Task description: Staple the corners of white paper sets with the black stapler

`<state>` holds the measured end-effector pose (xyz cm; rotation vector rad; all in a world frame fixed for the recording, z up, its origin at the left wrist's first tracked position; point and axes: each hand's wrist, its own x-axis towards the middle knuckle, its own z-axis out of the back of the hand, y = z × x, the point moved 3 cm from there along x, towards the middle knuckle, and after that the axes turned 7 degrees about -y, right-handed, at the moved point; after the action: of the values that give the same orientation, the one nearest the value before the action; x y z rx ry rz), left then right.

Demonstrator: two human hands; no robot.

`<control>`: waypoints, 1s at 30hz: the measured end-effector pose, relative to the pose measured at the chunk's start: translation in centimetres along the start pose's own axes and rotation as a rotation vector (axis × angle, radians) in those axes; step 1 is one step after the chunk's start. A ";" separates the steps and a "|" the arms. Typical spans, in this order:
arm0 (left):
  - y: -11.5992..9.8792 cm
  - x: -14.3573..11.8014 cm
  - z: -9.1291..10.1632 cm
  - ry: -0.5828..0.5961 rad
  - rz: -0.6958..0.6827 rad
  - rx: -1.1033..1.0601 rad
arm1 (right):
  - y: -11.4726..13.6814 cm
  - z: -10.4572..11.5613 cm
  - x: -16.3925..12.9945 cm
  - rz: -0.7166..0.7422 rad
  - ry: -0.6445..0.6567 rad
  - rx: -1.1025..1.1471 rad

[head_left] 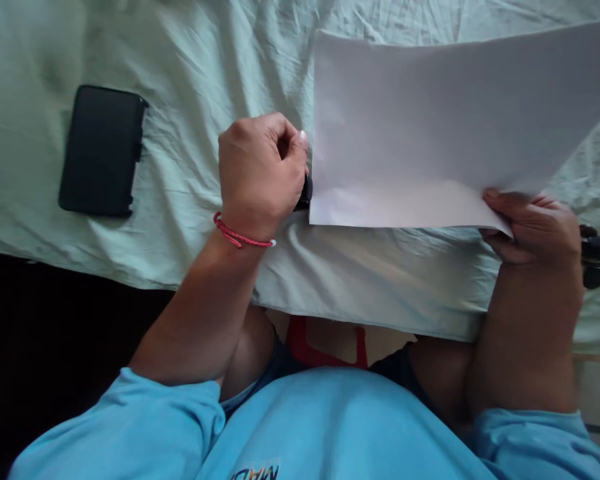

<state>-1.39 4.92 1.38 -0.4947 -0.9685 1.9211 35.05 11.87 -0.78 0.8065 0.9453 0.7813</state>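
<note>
My right hand (540, 227) grips a white sheet of paper (430, 127) by its lower right edge, thumb on top and fingers underneath. The sheet spreads across the upper right, its right side lifted and slightly bent. At its left edge, my left hand (260, 167) is closed in a fist, a red cord bracelet on the wrist. A dark object (306, 192) shows between this hand and the paper's edge; most of it is hidden under the hand, and I cannot make out its kind.
A flat black case (103, 150) lies on the left of the wrinkled pale green cloth (190, 80). Several small dark items (599, 257), perhaps keys, sit beyond my right wrist. The cloth's front edge runs just before my lap, with a red object (325, 343) below it.
</note>
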 end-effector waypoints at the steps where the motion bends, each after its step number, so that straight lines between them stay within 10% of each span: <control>1: 0.0 -0.1 0.1 -0.024 -0.040 0.037 | 0.2 -0.3 -0.3 -0.016 0.002 0.013; 18: 0.0 0.1 -0.5 0.080 0.030 0.010 | 1.4 -2.1 -2.1 -0.067 -0.060 -0.028; 30: -0.6 0.0 -1.9 0.097 -0.103 0.549 | 1.6 -2.3 -2.0 -0.089 -0.020 0.028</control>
<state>0.19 5.88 0.67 -0.2071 -0.3660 1.9449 31.87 11.52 0.54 0.7896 0.9695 0.6830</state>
